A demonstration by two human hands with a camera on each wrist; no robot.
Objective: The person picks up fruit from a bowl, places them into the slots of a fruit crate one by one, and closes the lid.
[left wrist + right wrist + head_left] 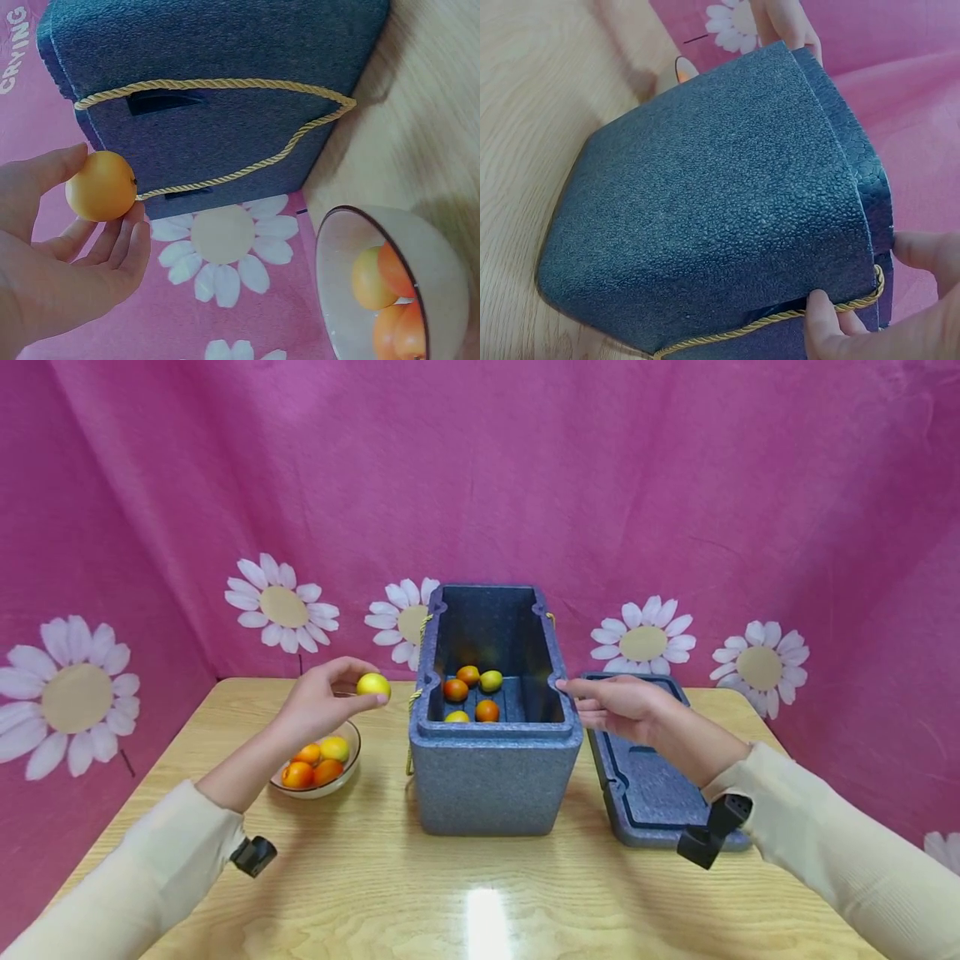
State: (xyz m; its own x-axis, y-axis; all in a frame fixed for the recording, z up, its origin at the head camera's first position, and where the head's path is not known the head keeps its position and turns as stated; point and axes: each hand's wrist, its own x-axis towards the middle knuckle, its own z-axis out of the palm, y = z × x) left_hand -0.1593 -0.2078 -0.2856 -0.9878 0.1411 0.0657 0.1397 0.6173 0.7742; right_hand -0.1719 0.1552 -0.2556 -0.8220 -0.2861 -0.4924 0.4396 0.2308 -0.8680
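My left hand [327,697] pinches a small round yellow fruit [373,684] between thumb and fingers. It is raised between the bowl and the box; in the left wrist view a dark stem spot shows on the fruit [103,186]. A deep grey foam box [495,785] stands lidless, with several red and yellow fruits [487,711] on its floor. My right hand [626,702] grips the box's right side, thumb at the rim notch. In the right wrist view its fingers [822,319] lie against the outer wall beside the yellow rope handle [742,330].
Left of the box, a glass bowl [330,789] holds several orange, red and yellow fruits. The grey foam lid [663,785] lies on the wooden table [360,893] to the right, partly under my right arm. Behind hangs a pink curtain [480,477] with daisies.
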